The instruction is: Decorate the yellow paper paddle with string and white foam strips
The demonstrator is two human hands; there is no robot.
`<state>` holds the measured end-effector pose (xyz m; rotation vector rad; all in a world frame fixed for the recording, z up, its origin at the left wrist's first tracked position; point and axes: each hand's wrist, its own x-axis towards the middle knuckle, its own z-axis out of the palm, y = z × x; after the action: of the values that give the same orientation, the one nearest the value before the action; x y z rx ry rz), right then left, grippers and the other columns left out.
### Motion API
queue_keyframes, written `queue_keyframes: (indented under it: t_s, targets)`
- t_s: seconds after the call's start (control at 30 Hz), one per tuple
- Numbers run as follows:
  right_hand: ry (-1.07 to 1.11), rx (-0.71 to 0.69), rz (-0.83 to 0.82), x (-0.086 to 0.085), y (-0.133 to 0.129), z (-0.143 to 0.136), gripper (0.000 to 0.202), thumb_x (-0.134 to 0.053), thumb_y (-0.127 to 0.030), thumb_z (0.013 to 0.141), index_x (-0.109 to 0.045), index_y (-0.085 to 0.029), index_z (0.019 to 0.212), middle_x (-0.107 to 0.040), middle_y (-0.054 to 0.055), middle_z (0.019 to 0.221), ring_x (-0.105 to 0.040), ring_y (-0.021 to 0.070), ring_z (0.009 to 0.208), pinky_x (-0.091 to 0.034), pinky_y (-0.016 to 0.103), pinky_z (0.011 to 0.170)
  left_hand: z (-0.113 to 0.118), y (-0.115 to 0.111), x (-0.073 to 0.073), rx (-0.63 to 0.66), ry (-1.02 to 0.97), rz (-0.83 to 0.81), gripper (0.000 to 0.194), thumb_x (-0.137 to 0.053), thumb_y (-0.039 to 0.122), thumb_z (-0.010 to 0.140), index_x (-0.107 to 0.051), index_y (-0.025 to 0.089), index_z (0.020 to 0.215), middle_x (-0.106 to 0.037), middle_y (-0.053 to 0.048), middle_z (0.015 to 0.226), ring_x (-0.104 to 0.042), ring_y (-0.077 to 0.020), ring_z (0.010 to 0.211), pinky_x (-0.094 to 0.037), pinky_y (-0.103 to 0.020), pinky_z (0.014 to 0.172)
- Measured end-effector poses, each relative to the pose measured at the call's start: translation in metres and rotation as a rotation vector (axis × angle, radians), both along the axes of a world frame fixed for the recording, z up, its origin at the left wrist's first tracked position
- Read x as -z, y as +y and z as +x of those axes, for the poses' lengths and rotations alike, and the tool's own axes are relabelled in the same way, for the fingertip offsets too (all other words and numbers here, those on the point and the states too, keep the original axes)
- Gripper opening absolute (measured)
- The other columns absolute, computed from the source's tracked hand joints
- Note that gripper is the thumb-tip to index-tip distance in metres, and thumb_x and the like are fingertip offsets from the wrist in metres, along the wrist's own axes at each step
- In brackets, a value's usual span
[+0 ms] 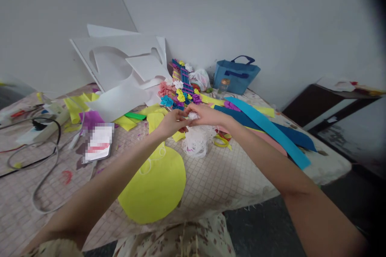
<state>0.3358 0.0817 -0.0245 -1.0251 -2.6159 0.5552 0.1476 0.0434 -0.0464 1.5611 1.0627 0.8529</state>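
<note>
My left hand (pixel 172 122) and my right hand (pixel 206 114) meet over the middle of the table. Between their closed fingers is a small crumpled white paper flower (pixel 193 116); the fingers partly hide it. Just beneath hangs or lies a tangled bundle of white string (pixel 197 143); I cannot tell whether it touches my hands. A yellow paper shape with a rounded body (pixel 157 184) lies flat below my left forearm, with a loop of white string on it. Beyond my hands is a cluster of colourful paper flowers (pixel 180 95) beside blue and purple woven strips (pixel 184 78).
White cut-out boards (pixel 120 50) lean on the wall. A phone (pixel 99 142), cables and a power strip (pixel 42 128) lie left. Blue paper strips (pixel 265 128), yellow-handled scissors (pixel 221 141), a glass jar (pixel 223 87) and a blue bag (pixel 237 76) are right.
</note>
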Motion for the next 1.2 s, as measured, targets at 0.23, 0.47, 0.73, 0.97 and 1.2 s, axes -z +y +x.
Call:
queue_keyframes:
  t_s: [0.23, 0.47, 0.73, 0.97, 1.2]
  targets:
    - [0.007, -0.078, -0.288, -0.005, 0.016, 0.044, 0.053, -0.073, -0.037, 0.072, -0.058, -0.024, 0.121, -0.06, 0.008, 0.125, -0.06, 0.0217, 0.106, -0.049, 0.031, 0.082, -0.018, 0.01, 0.015, -0.065, -0.007, -0.026, 0.011, -0.068, 0.021, 0.069, -0.06, 0.014, 0.066, -0.047, 0.005, 0.051, -0.04, -0.0056, 0.045, -0.03, -0.019, 0.045]
    - [0.273, -0.067, -0.447, 0.004, 0.021, 0.042, 0.034, -0.071, -0.029, 0.072, -0.065, -0.021, 0.104, -0.067, 0.005, 0.105, -0.064, 0.0175, 0.093, -0.051, 0.03, 0.079, -0.012, 0.015, 0.032, -0.108, -0.107, -0.115, 0.023, -0.077, 0.032, 0.063, -0.064, 0.013, 0.069, -0.037, 0.008, 0.047, -0.029, -0.0034, 0.041, -0.018, -0.019, 0.04]
    - [0.821, 0.428, 0.122, 0.028, -0.004, 0.013, 0.018, -0.06, -0.033, 0.081, -0.063, -0.019, 0.091, -0.066, 0.005, 0.092, -0.06, 0.0159, 0.082, -0.048, 0.03, 0.075, -0.015, 0.019, 0.049, -0.068, -0.345, -0.302, 0.037, -0.077, 0.035, 0.065, -0.045, 0.018, 0.062, -0.022, 0.012, 0.047, -0.017, -0.0023, 0.037, -0.011, -0.018, 0.037]
    - [0.685, 0.377, -0.109, 0.08, -0.021, -0.002, 0.017, -0.056, -0.034, 0.08, -0.063, -0.018, 0.084, -0.065, 0.003, 0.081, -0.058, 0.0159, 0.073, -0.046, 0.029, 0.067, -0.017, 0.015, 0.06, -0.068, -0.434, -0.293, 0.044, -0.077, 0.042, 0.063, -0.039, 0.02, 0.065, -0.02, 0.013, 0.05, -0.015, -0.0019, 0.038, -0.013, -0.016, 0.037]
    - [0.764, 0.318, -0.183, 0.092, -0.029, -0.027, 0.023, -0.059, -0.024, 0.072, -0.058, -0.02, 0.095, -0.058, 0.0, 0.083, -0.053, 0.0141, 0.073, -0.044, 0.027, 0.067, -0.014, 0.008, 0.064, -0.148, -0.269, -0.162, 0.037, -0.078, 0.043, 0.061, -0.062, 0.013, 0.076, -0.033, 0.01, 0.047, -0.024, -0.0028, 0.039, -0.014, -0.018, 0.039]
